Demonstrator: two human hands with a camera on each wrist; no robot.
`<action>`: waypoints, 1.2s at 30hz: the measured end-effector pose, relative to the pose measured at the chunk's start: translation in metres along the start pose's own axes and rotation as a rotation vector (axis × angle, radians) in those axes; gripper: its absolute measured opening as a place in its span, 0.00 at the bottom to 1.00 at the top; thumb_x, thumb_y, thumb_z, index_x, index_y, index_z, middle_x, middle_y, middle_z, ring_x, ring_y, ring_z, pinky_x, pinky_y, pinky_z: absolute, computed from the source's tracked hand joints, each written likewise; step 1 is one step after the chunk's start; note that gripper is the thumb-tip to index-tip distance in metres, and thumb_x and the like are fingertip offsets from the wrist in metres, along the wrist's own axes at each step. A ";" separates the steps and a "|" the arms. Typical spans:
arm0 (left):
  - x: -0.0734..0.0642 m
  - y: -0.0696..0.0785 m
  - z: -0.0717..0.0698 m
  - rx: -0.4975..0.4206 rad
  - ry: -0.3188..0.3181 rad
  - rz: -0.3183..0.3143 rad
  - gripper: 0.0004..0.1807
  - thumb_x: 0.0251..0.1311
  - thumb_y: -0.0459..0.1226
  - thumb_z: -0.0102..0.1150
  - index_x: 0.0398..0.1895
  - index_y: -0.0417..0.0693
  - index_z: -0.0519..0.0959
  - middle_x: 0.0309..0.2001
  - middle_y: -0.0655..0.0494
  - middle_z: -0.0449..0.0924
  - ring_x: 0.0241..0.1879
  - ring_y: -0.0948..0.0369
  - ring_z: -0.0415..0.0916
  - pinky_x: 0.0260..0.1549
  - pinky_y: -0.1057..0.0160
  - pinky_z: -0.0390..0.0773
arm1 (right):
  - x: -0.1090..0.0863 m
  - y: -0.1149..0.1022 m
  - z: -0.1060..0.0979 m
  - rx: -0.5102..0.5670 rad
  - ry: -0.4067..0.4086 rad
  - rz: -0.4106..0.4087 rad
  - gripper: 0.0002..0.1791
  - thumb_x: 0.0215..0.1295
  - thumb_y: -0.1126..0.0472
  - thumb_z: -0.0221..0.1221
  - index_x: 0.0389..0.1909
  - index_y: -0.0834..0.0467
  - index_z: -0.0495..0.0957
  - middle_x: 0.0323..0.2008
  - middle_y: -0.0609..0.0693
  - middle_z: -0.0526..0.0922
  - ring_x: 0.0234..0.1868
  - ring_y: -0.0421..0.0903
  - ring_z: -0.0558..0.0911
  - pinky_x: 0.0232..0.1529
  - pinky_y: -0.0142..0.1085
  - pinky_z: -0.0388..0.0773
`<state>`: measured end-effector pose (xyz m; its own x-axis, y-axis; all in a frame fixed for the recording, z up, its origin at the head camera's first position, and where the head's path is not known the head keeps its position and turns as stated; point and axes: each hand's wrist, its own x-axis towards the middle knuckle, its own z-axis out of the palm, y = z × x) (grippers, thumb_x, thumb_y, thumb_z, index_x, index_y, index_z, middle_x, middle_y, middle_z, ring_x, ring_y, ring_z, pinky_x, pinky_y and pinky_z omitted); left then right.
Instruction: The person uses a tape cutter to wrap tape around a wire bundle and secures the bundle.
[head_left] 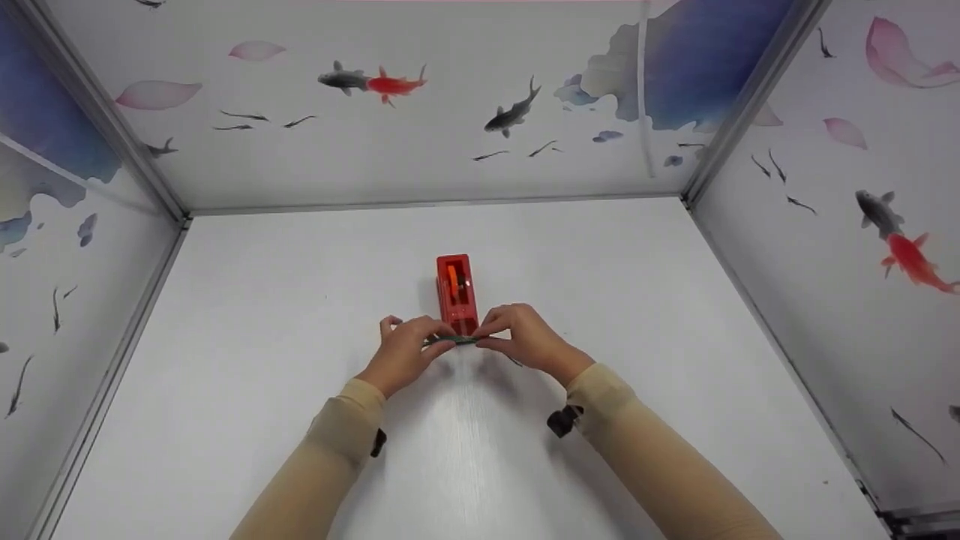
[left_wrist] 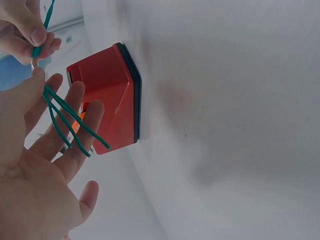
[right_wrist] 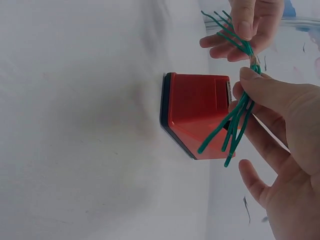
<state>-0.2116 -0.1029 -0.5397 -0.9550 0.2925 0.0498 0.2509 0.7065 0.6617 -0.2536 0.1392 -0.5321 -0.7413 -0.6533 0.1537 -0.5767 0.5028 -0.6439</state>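
Several green wires (right_wrist: pixel 240 120) form a thin bundle in front of the red tape dispenser (head_left: pixel 441 296). At one end the left hand (head_left: pixel 401 352) pinches the bundle between thumb and fingers, with loose wire ends hanging across its spread fingers in the left wrist view. The right hand (head_left: pixel 534 341) pinches the other end, and wire tips fan out below its thumb in the right wrist view. Between the two thumbs shows a short copper-coloured section. Both hands are held close together near the dispenser's front end, and partly hide the wires.
An orange wheel (head_left: pixel 453 281) sits inside the dispenser, which stands upright on the white table (head_left: pixel 262 300). Panels printed with fish and petals enclose the table, including the back wall (head_left: pixel 435 150) and right wall (head_left: pixel 825 262).
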 end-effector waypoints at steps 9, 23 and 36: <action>0.005 0.000 0.001 0.030 0.012 0.052 0.08 0.62 0.40 0.71 0.43 0.61 0.88 0.42 0.65 0.87 0.48 0.60 0.83 0.68 0.37 0.49 | -0.001 0.000 0.002 -0.135 0.049 -0.081 0.10 0.58 0.64 0.75 0.41 0.51 0.93 0.37 0.44 0.90 0.41 0.41 0.84 0.60 0.48 0.73; 0.000 0.004 0.002 0.242 0.132 0.215 0.09 0.58 0.37 0.74 0.40 0.61 0.89 0.40 0.65 0.90 0.47 0.61 0.80 0.67 0.40 0.56 | 0.004 -0.002 0.000 -0.135 -0.064 0.043 0.10 0.66 0.56 0.70 0.47 0.48 0.91 0.42 0.41 0.91 0.48 0.39 0.86 0.70 0.56 0.57; -0.002 0.008 0.002 0.575 0.291 0.455 0.08 0.59 0.38 0.75 0.41 0.58 0.92 0.37 0.61 0.90 0.47 0.59 0.80 0.63 0.39 0.65 | 0.004 -0.003 -0.006 -0.150 -0.173 0.076 0.10 0.73 0.55 0.63 0.51 0.47 0.89 0.44 0.40 0.91 0.49 0.37 0.87 0.73 0.61 0.47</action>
<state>-0.2072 -0.0962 -0.5358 -0.7216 0.5087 0.4695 0.5939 0.8034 0.0424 -0.2571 0.1384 -0.5248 -0.7222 -0.6911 -0.0294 -0.5756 0.6240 -0.5285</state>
